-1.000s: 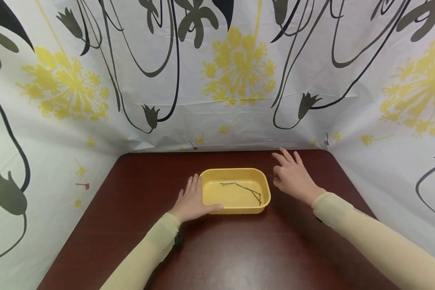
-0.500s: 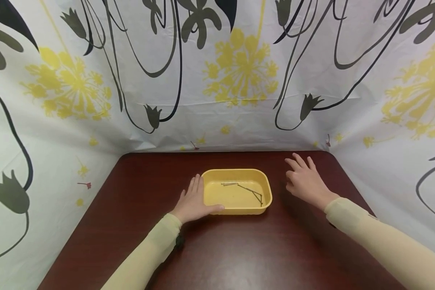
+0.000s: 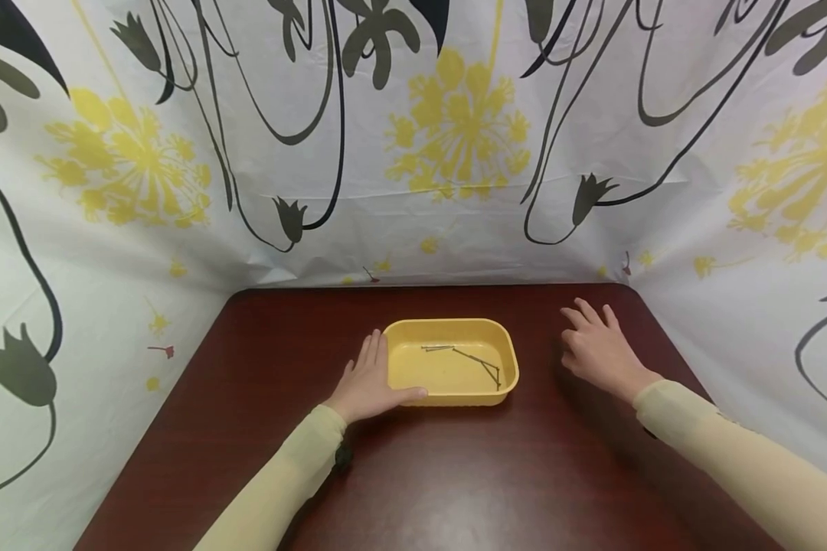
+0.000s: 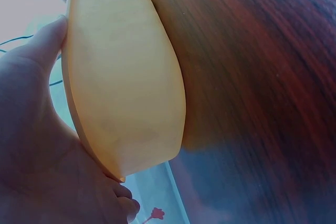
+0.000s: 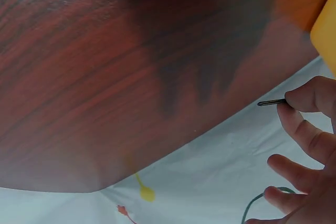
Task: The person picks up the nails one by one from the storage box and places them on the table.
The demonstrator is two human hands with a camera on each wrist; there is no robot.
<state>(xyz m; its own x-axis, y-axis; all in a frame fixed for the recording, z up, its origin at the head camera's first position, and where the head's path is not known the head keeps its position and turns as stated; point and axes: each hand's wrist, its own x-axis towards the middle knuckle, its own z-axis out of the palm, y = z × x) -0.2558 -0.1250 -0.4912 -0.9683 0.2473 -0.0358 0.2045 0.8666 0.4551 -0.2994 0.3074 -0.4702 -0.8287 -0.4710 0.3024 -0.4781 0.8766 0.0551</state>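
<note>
A shallow yellow plastic tray (image 3: 413, 400) stands on the table with several thin dark nails (image 3: 475, 360) lying on its floor. My left hand (image 3: 367, 380) rests against its left end, fingers straight along that side and thumb along the near rim. The left wrist view shows the tray's outer wall (image 4: 126, 77) with the palm and thumb at its rim. Right of the tray, over the table, my right hand (image 3: 603, 352) pinches a small dark nail (image 5: 271, 102) between thumb and index finger, the other fingers spread. Most of that nail is hidden by the fingertips.
The dark red-brown wooden table (image 3: 469, 474) has rounded far corners. Directly behind its far edge and along both sides hangs a white cloth (image 3: 400, 168) printed with yellow flowers and grey stems.
My right hand has moved to the right, away from the tray, with its thumb and index finger still together. The left hand, the tray and the nails in it have stayed in place.
</note>
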